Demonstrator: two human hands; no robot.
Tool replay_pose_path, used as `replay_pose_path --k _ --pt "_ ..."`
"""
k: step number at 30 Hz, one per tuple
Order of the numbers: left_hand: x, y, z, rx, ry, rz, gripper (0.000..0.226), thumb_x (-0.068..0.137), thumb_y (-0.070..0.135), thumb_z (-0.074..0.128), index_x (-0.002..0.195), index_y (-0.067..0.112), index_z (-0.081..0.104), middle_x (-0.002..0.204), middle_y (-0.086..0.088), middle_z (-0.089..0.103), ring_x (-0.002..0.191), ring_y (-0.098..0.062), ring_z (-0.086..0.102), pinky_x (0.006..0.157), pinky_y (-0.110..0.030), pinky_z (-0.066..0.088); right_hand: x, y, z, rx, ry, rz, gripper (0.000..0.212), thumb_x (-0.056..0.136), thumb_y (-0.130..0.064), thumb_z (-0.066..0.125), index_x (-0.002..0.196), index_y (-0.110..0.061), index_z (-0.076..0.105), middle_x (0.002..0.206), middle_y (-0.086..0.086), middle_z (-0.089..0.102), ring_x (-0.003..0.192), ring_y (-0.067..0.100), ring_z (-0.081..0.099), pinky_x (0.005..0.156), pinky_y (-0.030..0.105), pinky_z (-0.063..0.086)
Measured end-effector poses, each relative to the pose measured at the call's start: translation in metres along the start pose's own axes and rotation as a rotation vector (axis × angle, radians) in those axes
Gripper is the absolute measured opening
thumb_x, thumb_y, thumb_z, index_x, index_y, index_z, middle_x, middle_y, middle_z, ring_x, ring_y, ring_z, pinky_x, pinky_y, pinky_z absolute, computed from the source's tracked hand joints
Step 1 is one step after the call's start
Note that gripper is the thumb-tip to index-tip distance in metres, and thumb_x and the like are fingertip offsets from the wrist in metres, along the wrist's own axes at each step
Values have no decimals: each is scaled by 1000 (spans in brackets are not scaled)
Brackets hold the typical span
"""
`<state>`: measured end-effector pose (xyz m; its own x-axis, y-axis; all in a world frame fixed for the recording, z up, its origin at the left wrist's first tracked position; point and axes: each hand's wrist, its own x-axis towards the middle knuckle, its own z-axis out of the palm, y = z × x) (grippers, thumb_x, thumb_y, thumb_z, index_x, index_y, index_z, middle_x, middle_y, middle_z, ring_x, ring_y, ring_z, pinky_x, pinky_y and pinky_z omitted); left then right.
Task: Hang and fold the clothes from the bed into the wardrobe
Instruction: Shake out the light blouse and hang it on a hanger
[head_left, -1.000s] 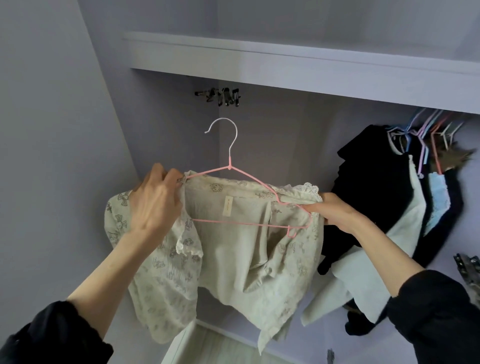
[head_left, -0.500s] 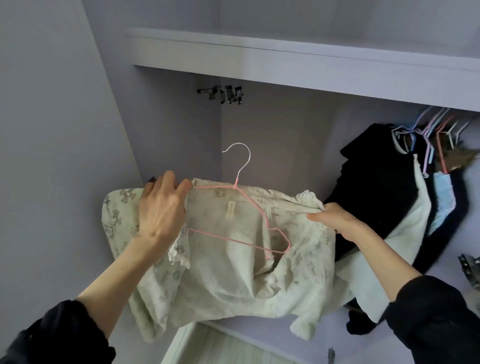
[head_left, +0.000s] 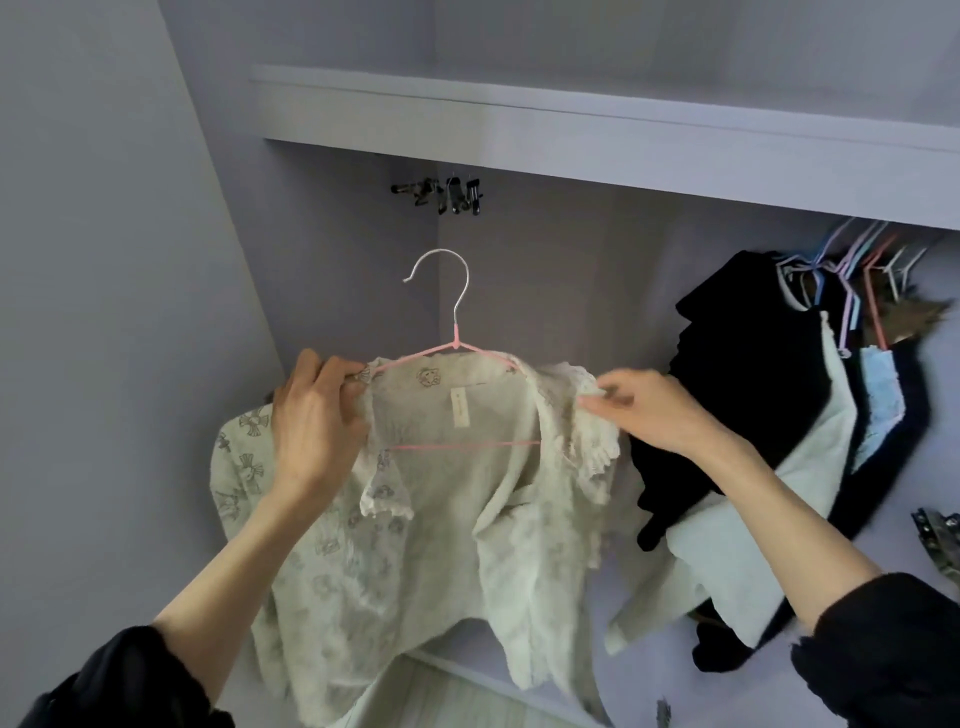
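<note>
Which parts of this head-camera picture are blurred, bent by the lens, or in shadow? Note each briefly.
Head view: the right hand is smeared by motion blur at its fingers, while the left hand and pink hanger stay fairly sharp; the wide lens bows the wardrobe shelf; soft, even light with no glare, dimmest under the shelf around the dark hanging clothes.

Soft, even daylight fills the wardrobe (head_left: 571, 270), seemingly from behind the camera, leaving a dim recess under the shelf (head_left: 597, 135) at far right. The right hand (head_left: 649, 410) is smeared by motion blur. Wide-angle distortion bends straight edges near the frame's borders.
</note>
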<state>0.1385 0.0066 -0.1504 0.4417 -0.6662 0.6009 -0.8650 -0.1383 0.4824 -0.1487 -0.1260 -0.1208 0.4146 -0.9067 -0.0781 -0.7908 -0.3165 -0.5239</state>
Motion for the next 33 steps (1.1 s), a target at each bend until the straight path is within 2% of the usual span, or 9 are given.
replay_pose_path --k 2,4,8,15,18,22,26,28,33 --pt "0 3 0 -90 10 -11 14 88 -2 54 96 3 65 89 -7 46 75 -32 51 69 -41 42 0 -5 2 -172 238 -172 51 84 -46 63 129 -25 52 119 -2 56 114 20 50 97 33 37" --pt "2 9 -1 -169 10 -28 12 89 0 55 95 4 65 88 -1 46 75 -25 51 70 -32 39 1 -9 6 -252 206 -323 52 89 -34 61 137 -19 46 129 0 49 122 21 41 101 33 33" --pt "11 16 -9 -277 -22 -29 10 88 2 59 92 5 68 78 9 46 69 -2 50 65 -5 33 6 -10 13 -77 310 -371 11 92 -17 54 95 -7 58 83 2 57 83 27 56 72 40 41" --pt "21 31 -16 -382 -40 -10 12 87 3 63 93 4 73 74 13 51 68 10 51 65 -3 34 1 -1 13 31 416 -397 36 93 -13 53 63 -19 34 60 -5 35 57 15 35 57 36 32" --pt "28 51 -17 -428 -24 61 11 86 3 63 90 5 73 75 13 53 68 8 52 67 -3 34 -4 -9 21 -69 411 -451 19 93 -14 55 74 -11 55 69 -7 45 64 17 44 59 32 31" --pt "21 38 -17 -353 -19 58 12 89 12 62 92 6 72 78 13 53 70 -3 54 70 -9 42 -6 -1 16 90 464 -319 44 92 -11 54 60 -27 28 54 -7 33 53 10 31 55 32 26" --pt "13 14 -18 -240 -155 229 31 89 43 53 107 23 70 107 14 60 102 -13 51 91 -35 39 -12 20 6 172 446 -247 37 94 -11 52 61 -16 36 54 -5 34 52 8 34 50 23 25" --pt "16 11 -13 -124 -184 275 36 89 38 51 120 24 64 119 10 58 111 -17 48 96 -40 32 -14 20 7 200 437 -246 34 94 -11 52 63 -9 39 55 -5 35 51 7 34 49 22 24" --pt "23 13 -4 -109 -152 256 22 89 13 60 110 14 68 86 1 66 82 -26 59 82 -42 42 -18 13 5 311 421 -260 37 91 -12 57 57 -14 42 51 -7 34 50 4 30 49 20 22"
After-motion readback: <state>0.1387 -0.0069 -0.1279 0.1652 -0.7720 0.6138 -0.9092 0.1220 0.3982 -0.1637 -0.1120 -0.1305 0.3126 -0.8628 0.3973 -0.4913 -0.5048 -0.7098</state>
